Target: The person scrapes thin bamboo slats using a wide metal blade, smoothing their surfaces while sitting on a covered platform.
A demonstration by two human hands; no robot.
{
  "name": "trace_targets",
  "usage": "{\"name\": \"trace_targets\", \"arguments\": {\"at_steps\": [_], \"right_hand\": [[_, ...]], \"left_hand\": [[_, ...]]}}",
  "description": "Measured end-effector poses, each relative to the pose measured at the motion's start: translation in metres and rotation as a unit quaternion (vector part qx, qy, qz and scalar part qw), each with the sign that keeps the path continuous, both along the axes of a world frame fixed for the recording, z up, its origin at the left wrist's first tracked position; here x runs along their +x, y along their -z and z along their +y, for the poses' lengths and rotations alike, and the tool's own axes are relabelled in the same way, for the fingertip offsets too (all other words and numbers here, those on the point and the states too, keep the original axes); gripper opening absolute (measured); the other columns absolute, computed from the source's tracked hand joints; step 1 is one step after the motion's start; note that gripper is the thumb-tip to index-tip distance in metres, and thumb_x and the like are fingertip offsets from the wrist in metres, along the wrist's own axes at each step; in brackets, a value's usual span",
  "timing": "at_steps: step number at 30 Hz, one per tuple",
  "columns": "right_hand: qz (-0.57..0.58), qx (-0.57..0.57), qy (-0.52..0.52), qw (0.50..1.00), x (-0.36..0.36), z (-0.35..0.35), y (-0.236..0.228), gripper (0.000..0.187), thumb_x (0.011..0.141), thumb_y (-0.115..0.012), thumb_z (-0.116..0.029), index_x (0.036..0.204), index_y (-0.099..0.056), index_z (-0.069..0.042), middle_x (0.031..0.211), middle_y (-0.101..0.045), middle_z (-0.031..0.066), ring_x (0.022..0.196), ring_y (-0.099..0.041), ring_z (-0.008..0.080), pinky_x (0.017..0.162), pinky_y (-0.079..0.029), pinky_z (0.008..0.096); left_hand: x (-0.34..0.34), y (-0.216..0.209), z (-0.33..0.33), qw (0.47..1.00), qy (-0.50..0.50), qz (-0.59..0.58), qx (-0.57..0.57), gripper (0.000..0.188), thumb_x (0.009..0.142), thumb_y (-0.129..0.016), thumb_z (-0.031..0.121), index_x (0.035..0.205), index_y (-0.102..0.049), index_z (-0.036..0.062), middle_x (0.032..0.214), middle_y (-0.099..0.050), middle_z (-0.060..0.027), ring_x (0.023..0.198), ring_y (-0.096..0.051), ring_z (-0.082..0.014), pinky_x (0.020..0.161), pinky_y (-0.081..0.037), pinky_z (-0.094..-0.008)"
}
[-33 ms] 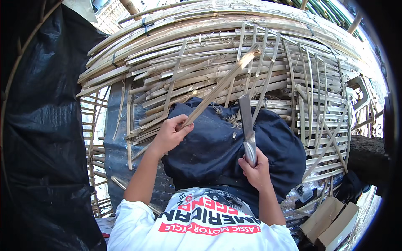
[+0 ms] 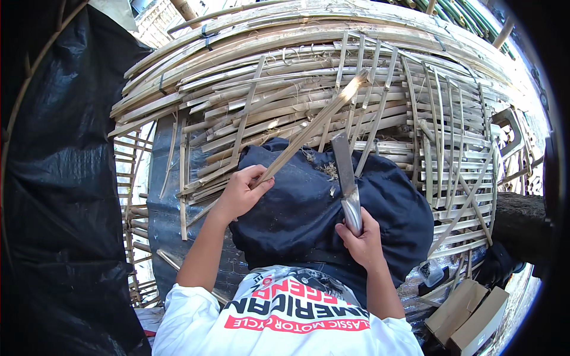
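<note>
My left hand [image 2: 244, 191] is closed around the lower end of a split bamboo strip [image 2: 312, 130], which slants up and away to the right. Sunlight catches the strip's far end. In my right hand [image 2: 362, 237] is the metal handle of a long, broad-bladed knife [image 2: 344, 166], its blade pointing away from me and apart from the strip. Dark cloth [image 2: 297, 219] covers my lap beneath both hands. A small tuft of bamboo shavings [image 2: 328, 171] lies on the cloth, just left of the blade.
Bundled bamboo strips [image 2: 285, 41] are piled ahead, with several thin slats leaning across them. A slatted bamboo lattice [image 2: 457, 148] stands at the right. Black sheeting [image 2: 65, 178] hangs on the left. A cardboard box [image 2: 466, 314] and a dark log [image 2: 522, 219] sit at the right.
The knife blade has swung slightly left and turned to show more of its flat face. The bamboo strip's far end has shifted a little; the left hand has barely moved.
</note>
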State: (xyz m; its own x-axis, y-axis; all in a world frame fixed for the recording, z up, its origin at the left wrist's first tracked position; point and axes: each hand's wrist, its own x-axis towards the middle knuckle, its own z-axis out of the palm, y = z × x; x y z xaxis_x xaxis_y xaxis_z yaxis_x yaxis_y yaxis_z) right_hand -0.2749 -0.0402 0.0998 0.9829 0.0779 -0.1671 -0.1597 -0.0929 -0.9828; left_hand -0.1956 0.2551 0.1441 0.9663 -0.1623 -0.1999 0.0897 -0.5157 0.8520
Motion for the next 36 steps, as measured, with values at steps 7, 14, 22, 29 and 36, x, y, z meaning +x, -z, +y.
{"name": "trace_targets", "arguments": {"at_steps": [7,14,22,29,36], "right_hand": [[0.000,-0.038,-0.013,0.999,-0.009,0.000,0.006,0.027,0.084,-0.076,-0.015,0.084,-0.053,-0.001,0.063,-0.051,0.0031,0.058,-0.046,0.0077,0.053,-0.039,0.0264],[0.143,-0.020,0.052,0.988,-0.019,-0.005,0.020,0.019,0.087,-0.070,-0.011,0.092,-0.053,-0.004,0.064,-0.054,0.0007,0.048,-0.053,0.0085,0.044,-0.044,0.0239],[0.234,0.011,0.087,0.968,-0.012,0.024,0.030,0.017,0.089,-0.068,-0.009,0.094,-0.052,-0.004,0.064,-0.055,0.0023,0.046,-0.054,0.0101,0.042,-0.045,0.0254],[0.263,-0.025,0.032,0.964,0.014,0.052,0.034,0.016,0.089,-0.067,-0.007,0.092,-0.051,-0.003,0.065,-0.055,0.0021,0.048,-0.055,0.0103,0.044,-0.046,0.0255],[0.263,-0.049,0.012,0.963,0.017,0.068,0.034,0.018,0.088,-0.068,-0.007,0.091,-0.051,-0.002,0.066,-0.055,0.0022,0.049,-0.056,0.0103,0.044,-0.047,0.0258]], "left_hand": [[0.001,0.045,0.086,0.985,-0.118,-0.123,0.032,0.022,0.089,-0.071,0.018,0.100,-0.066,-0.0009,0.083,-0.061,-0.0115,0.074,-0.060,-0.0201,0.069,-0.048,-0.0332],[0.085,0.094,0.208,0.952,-0.134,-0.170,0.215,0.024,0.085,-0.073,0.017,0.103,-0.067,0.0024,0.092,-0.065,-0.0152,0.080,-0.065,-0.0309,0.071,-0.052,-0.0387],[0.105,0.172,0.224,0.787,-0.294,-0.286,0.461,0.041,0.078,-0.078,0.025,0.114,-0.062,0.0167,0.107,-0.060,-0.0042,0.107,-0.056,-0.0261,0.094,-0.039,-0.0458],[0.085,0.219,0.186,0.897,-0.194,-0.222,0.330,0.014,0.080,-0.076,0.025,0.084,-0.068,0.0145,0.085,-0.066,-0.0011,0.089,-0.059,-0.0234,0.083,-0.038,-0.0400],[0.117,0.232,0.159,0.919,-0.203,-0.027,0.338,0.034,0.077,-0.080,0.038,0.095,-0.066,0.0132,0.094,-0.070,-0.0033,0.098,-0.064,-0.0260,0.084,-0.040,-0.0449]]}}
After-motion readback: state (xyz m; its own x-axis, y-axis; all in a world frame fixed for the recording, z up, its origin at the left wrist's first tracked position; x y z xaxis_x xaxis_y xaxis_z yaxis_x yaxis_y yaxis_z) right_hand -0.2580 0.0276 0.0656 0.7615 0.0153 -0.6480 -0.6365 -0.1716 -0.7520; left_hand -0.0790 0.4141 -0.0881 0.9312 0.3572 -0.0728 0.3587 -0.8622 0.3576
